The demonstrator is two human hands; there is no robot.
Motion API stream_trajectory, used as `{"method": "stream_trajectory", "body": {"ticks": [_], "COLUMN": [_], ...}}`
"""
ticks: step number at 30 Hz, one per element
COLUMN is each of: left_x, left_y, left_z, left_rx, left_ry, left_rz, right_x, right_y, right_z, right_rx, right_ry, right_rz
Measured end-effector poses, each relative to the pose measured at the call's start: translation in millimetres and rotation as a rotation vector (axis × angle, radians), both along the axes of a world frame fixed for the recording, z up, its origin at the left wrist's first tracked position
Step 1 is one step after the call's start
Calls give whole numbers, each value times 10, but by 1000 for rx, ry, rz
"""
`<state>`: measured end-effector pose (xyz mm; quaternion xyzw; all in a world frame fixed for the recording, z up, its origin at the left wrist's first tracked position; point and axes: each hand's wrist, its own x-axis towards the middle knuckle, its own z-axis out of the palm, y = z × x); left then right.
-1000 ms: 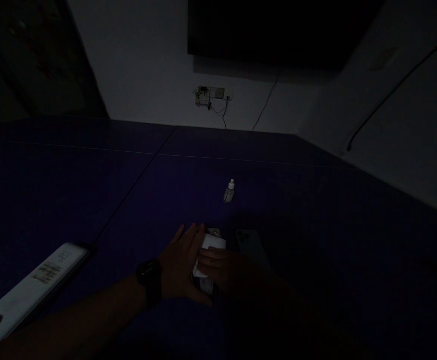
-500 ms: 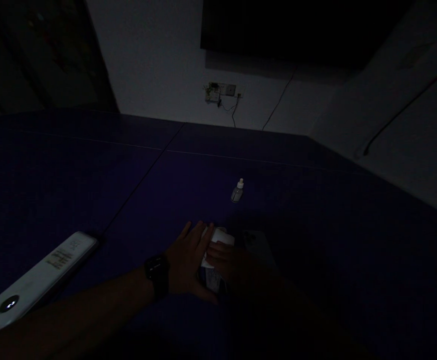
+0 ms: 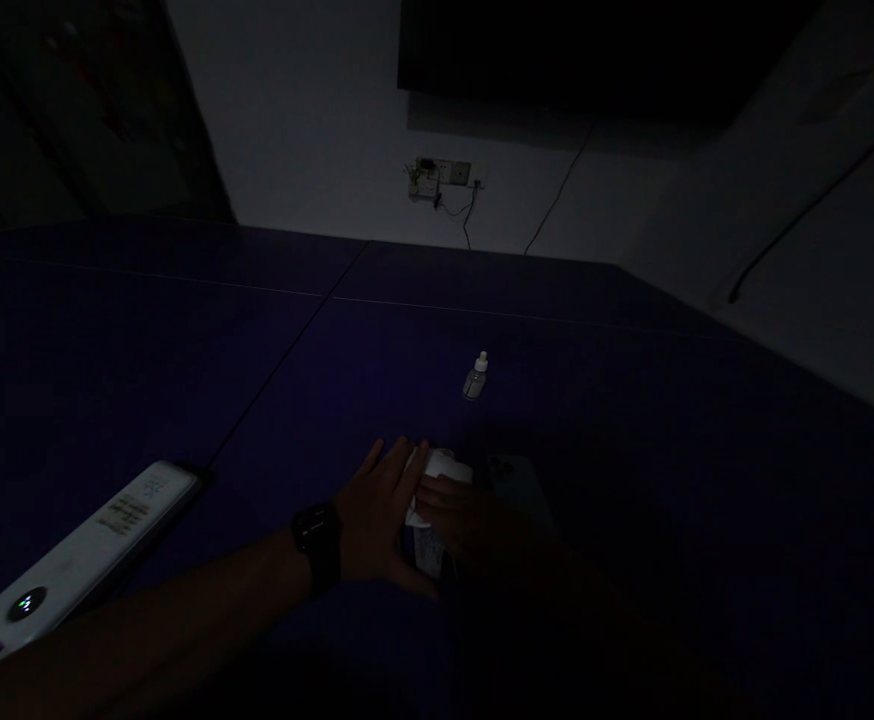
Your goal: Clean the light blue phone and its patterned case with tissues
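Observation:
In the dim light my left hand, with a black watch on its wrist, lies with fingers spread along the left side of a flat, phone-sized object. Its fingertips touch a white cloth or tissue lying over the object's far part. My right hand presses the cloth down with its fingers together; most of that hand is in shadow. Close by on the right lies a phone with its camera side up. A small clear bottle with a white top stands beyond the hands.
A long white device with a small lit display sits at the left on the dark blue surface. At the back are wall sockets with cables and a large dark screen on the wall.
My right hand and the cloth have shifted very slightly over the flat object. My left hand keeps its place, and the view has moved a little.

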<state>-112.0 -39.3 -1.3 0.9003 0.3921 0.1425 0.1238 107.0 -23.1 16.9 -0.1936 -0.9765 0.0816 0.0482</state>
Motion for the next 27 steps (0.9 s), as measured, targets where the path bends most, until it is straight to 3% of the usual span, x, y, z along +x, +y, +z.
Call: {"method": "stream_trajectory", "body": {"ticks": [5,8,12,15,21,25,27], "left_x": [-1,3,2,-3,-13,-18,-20], "left_y": [-2,-5,0,8,8,7,8], "left_z": [1,11,5,-3,-3,-15,-14], "left_rx": [6,14,16,11,4,10,13], "left_ry": [0,-6,11,9,-5,-7,-5], "left_rz": [1,7,-1,0,-8,-11,-5], "right_x": [245,373,174,48,228,93,24], "right_y": [5,-30,-37,3,-7,-42,-24], "right_z": [44,86,32,-25,-20,-52,-56], "right_rx": [4,-38,-45,4,-14,28,59], "right_ry": [31,38,-8,10,-4,50,81], "right_rz": [-150,-106,15,-48,-110,37,31]}}
